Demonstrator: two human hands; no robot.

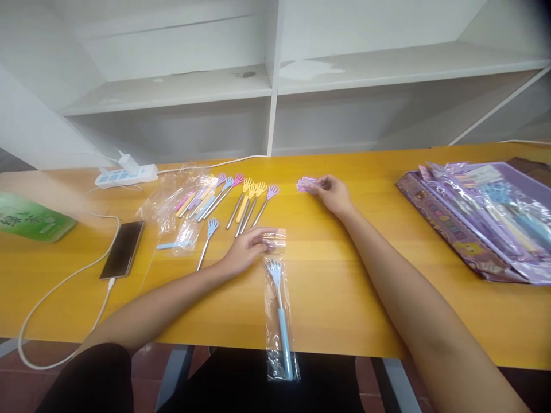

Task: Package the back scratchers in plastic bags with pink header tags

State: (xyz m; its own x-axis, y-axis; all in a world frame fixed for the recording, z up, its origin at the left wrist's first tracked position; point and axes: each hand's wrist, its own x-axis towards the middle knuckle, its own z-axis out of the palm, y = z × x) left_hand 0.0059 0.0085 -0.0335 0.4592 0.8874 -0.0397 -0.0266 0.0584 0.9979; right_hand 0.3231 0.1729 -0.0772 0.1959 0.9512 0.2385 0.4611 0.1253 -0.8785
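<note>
My left hand (246,250) is closed at the top flap of a clear plastic bag (270,298). Inside that bag lies a light-blue back scratcher (283,332), its claw toward my hand and its handle hanging past the table's front edge. Farther back, my right hand (334,195) pinches small purple translucent pieces (306,183) just above or on the table; their exact kind is unclear. Left of my hands, loose back scratchers lie in a group, among them a purple one (267,202), yellow ones (244,209) and a single blue one (208,241).
At the right stands a purple patterned box (456,229) filled with bagged scratchers. Clear wrappers (166,198), a phone (123,249) on a white cable, a power strip (127,175) and a green bottle (37,218) occupy the left. White shelving (273,115) backs the wooden table (344,298).
</note>
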